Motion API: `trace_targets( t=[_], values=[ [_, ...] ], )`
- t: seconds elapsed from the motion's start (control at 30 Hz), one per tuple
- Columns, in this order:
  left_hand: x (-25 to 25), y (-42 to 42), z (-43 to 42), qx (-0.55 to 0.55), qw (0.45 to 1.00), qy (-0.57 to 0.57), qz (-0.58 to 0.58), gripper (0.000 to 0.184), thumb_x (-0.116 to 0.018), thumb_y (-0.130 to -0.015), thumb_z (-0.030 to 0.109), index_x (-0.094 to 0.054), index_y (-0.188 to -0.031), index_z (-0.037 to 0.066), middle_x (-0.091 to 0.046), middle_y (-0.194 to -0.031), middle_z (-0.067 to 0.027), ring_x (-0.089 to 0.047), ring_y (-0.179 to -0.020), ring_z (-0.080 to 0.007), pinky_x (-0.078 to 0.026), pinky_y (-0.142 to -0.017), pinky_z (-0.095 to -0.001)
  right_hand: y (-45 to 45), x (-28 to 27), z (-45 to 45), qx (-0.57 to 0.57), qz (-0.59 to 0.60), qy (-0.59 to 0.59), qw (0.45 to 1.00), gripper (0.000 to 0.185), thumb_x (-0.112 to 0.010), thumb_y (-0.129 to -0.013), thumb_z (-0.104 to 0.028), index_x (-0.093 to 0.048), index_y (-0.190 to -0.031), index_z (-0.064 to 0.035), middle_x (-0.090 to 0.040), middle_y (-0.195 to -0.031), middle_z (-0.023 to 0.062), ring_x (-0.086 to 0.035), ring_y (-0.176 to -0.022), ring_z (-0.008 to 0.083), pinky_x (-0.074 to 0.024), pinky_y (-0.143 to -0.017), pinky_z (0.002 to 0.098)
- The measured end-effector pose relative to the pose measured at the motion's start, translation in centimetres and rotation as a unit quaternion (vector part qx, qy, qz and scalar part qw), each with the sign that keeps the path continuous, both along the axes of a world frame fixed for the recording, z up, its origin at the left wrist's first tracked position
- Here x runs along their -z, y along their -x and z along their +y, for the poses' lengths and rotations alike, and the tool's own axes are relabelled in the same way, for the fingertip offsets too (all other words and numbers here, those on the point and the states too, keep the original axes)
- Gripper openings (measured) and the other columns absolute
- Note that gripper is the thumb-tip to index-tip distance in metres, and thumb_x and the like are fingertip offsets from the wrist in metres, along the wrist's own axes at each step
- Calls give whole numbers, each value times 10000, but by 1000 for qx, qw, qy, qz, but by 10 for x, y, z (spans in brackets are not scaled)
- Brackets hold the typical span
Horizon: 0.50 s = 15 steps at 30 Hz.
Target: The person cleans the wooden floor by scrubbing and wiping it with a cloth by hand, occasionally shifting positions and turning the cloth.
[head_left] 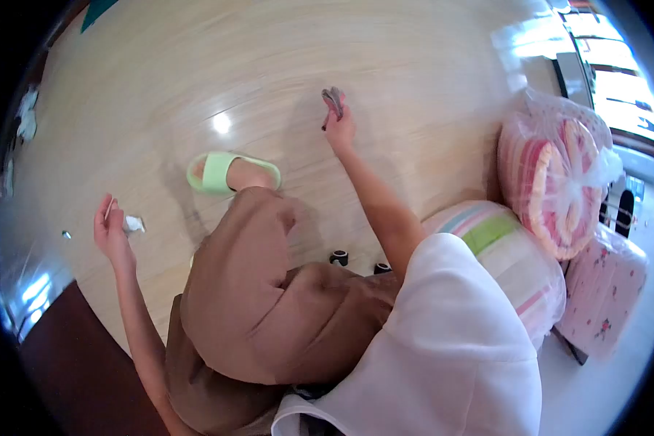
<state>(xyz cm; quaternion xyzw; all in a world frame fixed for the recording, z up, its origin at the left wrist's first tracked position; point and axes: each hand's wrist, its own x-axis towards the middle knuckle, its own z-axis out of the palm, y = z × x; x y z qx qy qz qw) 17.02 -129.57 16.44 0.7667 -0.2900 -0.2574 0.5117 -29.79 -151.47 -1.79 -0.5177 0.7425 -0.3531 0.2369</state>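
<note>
My right hand [341, 132] reaches out over the floor, its fingers closed on a small folded grey-and-pink cloth [333, 103]; its exact kind is hard to make out. At the left, my left hand [112, 231] hangs above the floor with its fingers partly bent and apart. Just beside that hand is a small white crumpled thing [134, 224], and I cannot tell whether the two touch. Between my arms, a foot in a light green slipper [216, 173] rests on the floor.
Plastic-wrapped bedding bundles, one pink-striped [516, 171] and one white [479, 254], stand close at my right. A pink flowered bundle [603, 291] lies beyond them. Small black wheels [338, 257] show below me. A dark brown surface [80, 363] is at lower left.
</note>
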Motion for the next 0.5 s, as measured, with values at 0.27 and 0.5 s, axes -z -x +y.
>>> trace_targets(
  t=[0.27, 0.5],
  values=[
    [-31, 90, -130, 186, 979, -59, -54, 366, -603, -960, 131, -593, -1315, 46, -630, -1276, -89, -573, -1193, -170, -439, -1004, -307, 157, 21, -10, 134, 58, 11, 989, 244, -619, -884, -168, -628, -1073, -14, -692, -970, 193, -666, -931, 368, -501, -826, 462],
    [10, 97, -194, 307, 931, -68, -183, 406, -558, -941, 81, -564, -1347, 77, -565, -1371, -105, -515, -1293, -236, -399, -1080, -365, 141, 45, -39, 209, 119, -150, 959, 455, -575, -863, -31, -540, -1317, -41, -607, -1287, 168, -582, -1159, 341, -444, -978, 426]
  ],
)
